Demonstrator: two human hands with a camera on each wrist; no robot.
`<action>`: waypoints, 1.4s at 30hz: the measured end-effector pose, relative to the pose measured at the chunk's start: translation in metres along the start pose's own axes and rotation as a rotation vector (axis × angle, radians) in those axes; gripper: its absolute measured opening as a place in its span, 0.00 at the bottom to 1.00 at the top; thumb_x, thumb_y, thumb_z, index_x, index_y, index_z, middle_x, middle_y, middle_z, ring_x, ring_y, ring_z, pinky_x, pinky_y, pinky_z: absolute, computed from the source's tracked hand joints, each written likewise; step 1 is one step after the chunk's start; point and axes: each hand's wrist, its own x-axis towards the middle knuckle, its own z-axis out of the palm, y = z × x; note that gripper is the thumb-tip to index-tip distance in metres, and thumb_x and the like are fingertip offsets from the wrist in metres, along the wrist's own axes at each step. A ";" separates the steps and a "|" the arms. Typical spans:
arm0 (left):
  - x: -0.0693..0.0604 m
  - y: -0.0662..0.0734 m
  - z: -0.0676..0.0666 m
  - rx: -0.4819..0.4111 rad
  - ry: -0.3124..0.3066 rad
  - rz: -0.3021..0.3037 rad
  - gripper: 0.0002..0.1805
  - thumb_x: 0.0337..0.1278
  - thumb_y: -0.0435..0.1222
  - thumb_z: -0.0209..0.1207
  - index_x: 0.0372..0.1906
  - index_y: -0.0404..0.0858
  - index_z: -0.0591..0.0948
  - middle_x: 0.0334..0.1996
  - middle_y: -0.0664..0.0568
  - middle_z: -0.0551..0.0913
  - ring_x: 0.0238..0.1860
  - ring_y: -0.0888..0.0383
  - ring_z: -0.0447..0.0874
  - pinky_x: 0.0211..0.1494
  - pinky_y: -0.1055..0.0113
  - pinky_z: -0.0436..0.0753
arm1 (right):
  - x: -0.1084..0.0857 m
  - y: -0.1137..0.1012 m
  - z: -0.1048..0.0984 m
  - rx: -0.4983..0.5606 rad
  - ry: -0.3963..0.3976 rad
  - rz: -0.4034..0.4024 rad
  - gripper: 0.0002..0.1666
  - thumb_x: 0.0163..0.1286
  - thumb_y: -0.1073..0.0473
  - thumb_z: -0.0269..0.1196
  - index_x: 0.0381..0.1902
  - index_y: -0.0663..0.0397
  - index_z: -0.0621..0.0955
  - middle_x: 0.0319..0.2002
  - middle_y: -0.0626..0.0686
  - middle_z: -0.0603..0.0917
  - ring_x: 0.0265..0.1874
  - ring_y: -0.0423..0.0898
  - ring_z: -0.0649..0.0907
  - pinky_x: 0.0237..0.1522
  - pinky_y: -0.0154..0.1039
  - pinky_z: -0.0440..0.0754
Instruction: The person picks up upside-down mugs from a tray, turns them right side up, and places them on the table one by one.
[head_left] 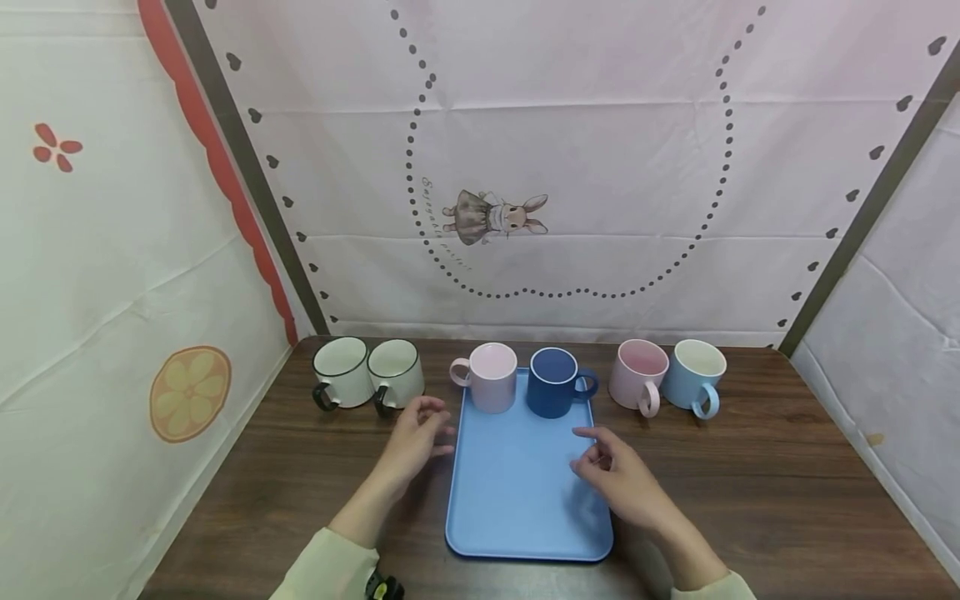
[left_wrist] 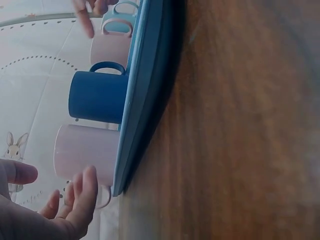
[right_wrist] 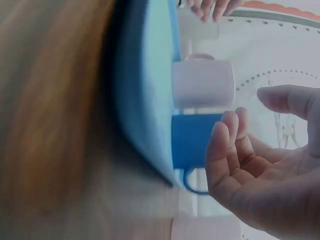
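A blue tray (head_left: 528,483) lies on the table with a light pink mug (head_left: 493,379) and a dark blue mug (head_left: 552,385) at its far end. My left hand (head_left: 416,437) is by the tray's left edge, near a white mug with a black handle (head_left: 397,375), fingers relaxed and holding nothing. Above the tray's right side, my right hand (head_left: 618,479) has loosely bent fingers around nothing. The left wrist view has the left hand (left_wrist: 55,210) in front of the pink mug (left_wrist: 87,152). In the right wrist view the right hand (right_wrist: 265,170) partly covers the blue mug (right_wrist: 192,140).
Another white mug with a black handle (head_left: 342,373) stands at the far left. Right of the tray are a darker pink mug (head_left: 636,371) and a light blue mug (head_left: 692,379). A patterned cloth (head_left: 600,183) rises behind the wooden table (head_left: 765,500).
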 end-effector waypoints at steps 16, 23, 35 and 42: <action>0.021 0.007 0.011 0.127 0.029 0.030 0.31 0.76 0.36 0.50 0.75 0.28 0.59 0.73 0.28 0.65 0.71 0.34 0.70 0.69 0.43 0.78 | 0.031 -0.028 0.028 0.163 -0.136 -0.045 0.40 0.72 0.60 0.63 0.79 0.56 0.63 0.66 0.64 0.78 0.60 0.54 0.84 0.58 0.52 0.86; 0.037 0.007 0.014 0.235 0.023 0.018 0.35 0.76 0.39 0.50 0.79 0.32 0.55 0.77 0.31 0.60 0.77 0.35 0.62 0.79 0.40 0.65 | 0.048 -0.038 0.042 0.124 -0.154 0.011 0.50 0.70 0.55 0.67 0.83 0.49 0.56 0.75 0.58 0.72 0.73 0.60 0.73 0.72 0.62 0.73; 0.061 0.005 0.024 0.352 0.082 0.069 0.38 0.77 0.42 0.49 0.81 0.31 0.50 0.78 0.28 0.57 0.75 0.32 0.66 0.80 0.39 0.62 | 0.079 -0.041 0.067 0.126 -0.155 0.046 0.62 0.66 0.56 0.69 0.85 0.52 0.43 0.83 0.63 0.51 0.79 0.65 0.62 0.78 0.63 0.62; 0.072 0.003 0.027 0.353 0.087 0.079 0.38 0.79 0.42 0.46 0.82 0.32 0.47 0.71 0.31 0.72 0.73 0.35 0.70 0.79 0.41 0.65 | 0.091 -0.040 0.077 0.144 -0.129 0.007 0.63 0.64 0.60 0.69 0.84 0.57 0.42 0.83 0.65 0.49 0.79 0.68 0.61 0.77 0.62 0.64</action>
